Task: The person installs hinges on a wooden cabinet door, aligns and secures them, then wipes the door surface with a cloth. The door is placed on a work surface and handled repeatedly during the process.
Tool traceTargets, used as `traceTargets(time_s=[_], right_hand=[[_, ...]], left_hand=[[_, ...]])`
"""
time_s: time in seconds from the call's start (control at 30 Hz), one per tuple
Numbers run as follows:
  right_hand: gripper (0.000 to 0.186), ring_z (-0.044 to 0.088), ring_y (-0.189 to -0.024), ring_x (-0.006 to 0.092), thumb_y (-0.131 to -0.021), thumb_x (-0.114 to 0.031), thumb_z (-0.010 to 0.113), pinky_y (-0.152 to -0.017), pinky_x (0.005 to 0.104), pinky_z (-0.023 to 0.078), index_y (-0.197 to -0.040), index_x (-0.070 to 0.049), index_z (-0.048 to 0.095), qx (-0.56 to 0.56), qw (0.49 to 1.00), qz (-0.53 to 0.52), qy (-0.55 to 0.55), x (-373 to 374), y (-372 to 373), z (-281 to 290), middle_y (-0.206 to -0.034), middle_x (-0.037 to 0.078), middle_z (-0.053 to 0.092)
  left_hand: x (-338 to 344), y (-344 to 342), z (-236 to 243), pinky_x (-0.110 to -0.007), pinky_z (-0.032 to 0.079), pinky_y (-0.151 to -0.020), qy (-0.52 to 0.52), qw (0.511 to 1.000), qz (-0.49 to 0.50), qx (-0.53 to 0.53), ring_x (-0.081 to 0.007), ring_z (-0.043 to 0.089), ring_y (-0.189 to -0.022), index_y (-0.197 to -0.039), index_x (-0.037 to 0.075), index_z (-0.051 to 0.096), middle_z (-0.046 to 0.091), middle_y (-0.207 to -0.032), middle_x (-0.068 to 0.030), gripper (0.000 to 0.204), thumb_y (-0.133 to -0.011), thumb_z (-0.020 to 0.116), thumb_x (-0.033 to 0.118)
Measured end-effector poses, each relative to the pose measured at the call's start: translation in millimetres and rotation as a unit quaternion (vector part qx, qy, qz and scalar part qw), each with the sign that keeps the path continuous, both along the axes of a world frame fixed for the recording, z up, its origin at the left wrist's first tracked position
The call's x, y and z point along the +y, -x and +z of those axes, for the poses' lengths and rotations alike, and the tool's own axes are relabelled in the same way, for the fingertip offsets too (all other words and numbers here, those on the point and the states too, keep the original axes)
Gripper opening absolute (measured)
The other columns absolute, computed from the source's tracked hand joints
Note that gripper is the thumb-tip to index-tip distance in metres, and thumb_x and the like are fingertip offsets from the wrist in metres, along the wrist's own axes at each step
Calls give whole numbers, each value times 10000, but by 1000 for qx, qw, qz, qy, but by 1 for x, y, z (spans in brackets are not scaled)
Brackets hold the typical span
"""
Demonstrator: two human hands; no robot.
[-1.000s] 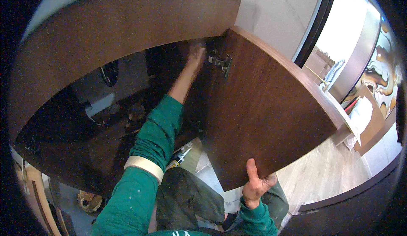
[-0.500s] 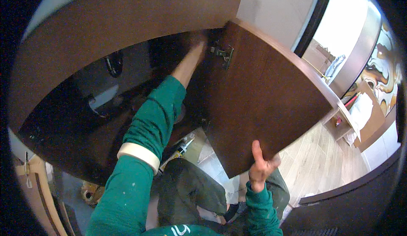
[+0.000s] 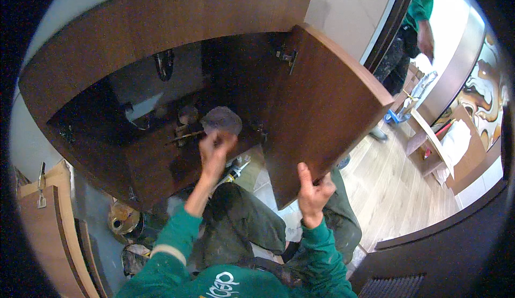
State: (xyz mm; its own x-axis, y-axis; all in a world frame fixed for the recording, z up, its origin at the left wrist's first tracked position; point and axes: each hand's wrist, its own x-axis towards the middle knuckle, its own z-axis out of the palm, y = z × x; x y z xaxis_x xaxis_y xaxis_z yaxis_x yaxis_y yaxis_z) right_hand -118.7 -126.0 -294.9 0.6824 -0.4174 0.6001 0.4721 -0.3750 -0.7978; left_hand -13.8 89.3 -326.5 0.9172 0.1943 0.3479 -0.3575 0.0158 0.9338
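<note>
- Head view, only one you've got: your right hand point(image 3: 315, 191) pinches the brown cabinet door point(image 3: 332, 105) near the bottom of its free edge, thumb on the inner face, fingers round the edge.
- Door stands out from the cabinet point(image 3: 161, 19), up and slightly right of that hand. Free edge slants from lower left to upper right.
- Upper hinge point(image 3: 288, 57) and lower hinge point(image 3: 262, 133) sit along the far left side, so your grip is across the panel from the hinge line.
- Right hand is the nearer one, in contact. Your left hand point(image 3: 217, 150) is left of the door, clear of it.
- Left hand's blurred in front of the opening, fingers look bent; can't tell if it pinches the rough grey round piece point(image 3: 221, 118) just beyond.
- Cartridge tube point(image 3: 233, 173) lies below the cabinet, near your left wrist.
- Co-worker's hand point(image 3: 425, 39) hangs upper right, well apart from yours.
</note>
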Motion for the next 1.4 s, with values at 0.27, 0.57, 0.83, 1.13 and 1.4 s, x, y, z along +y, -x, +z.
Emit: traceTargets(time_s=[0.27, 0.57, 0.83, 1.13, 1.4], right_hand=[[704, 662, -992, 390, -720, -148, 764, -855, 398, 527, -1338, 46, 488, -26, 983, 23, 179, 69, 0, 1, -1150, 256, 639], [619, 582, -1184, 358, -731, -236, 785, -953, 384, 486, -1275, -23, 582, 58, 982, 139, 117, 20, 9, -19, -1330, 230, 552], [440, 686, -965, 254, -784, -269, 768, -863, 340, 519, -1120, 2, 680, 232, 966, -53, 99, -138, -3, -78, -1040, 179, 709], [532, 679, -964, 343, -781, -400, 707, -861, 402, 513, -1107, 20, 681, 437, 856, -170, 216, -287, -5, -156, -1036, 228, 693], [594, 638, -1030, 388, -817, -496, 651, -905, 431, 484, -1101, 25, 677, 509, 821, -164, 199, -312, 6, -233, -1062, 268, 667]], left_hand=[[-15, 87, 49, -380, 482, -921, -163, 964, -57, -203, -309, 632, -1028, -1218, -56, 551, 628, -1131, -210, 679, -691, 789, 299], [-5, 78, 52, -322, 530, -767, -251, 928, 157, -227, -242, 669, -826, -1043, -60, 641, 680, -925, -146, 464, -670, 844, 126], [14, 62, 50, -298, 507, -801, -125, 960, 178, -178, -169, 638, -835, -1090, -75, 624, 691, -951, -117, 410, -746, 800, 63], [29, 38, 55, -261, 520, -741, -96, 949, 241, -177, -166, 645, -805, -1039, -119, 614, 685, -923, -144, 376, -748, 800, 31], [41, 22, 61, -238, 509, -725, -104, 940, 279, -169, -135, 632, -785, -1023, -114, 608, 683, -907, -129, 382, -743, 817, 41]])
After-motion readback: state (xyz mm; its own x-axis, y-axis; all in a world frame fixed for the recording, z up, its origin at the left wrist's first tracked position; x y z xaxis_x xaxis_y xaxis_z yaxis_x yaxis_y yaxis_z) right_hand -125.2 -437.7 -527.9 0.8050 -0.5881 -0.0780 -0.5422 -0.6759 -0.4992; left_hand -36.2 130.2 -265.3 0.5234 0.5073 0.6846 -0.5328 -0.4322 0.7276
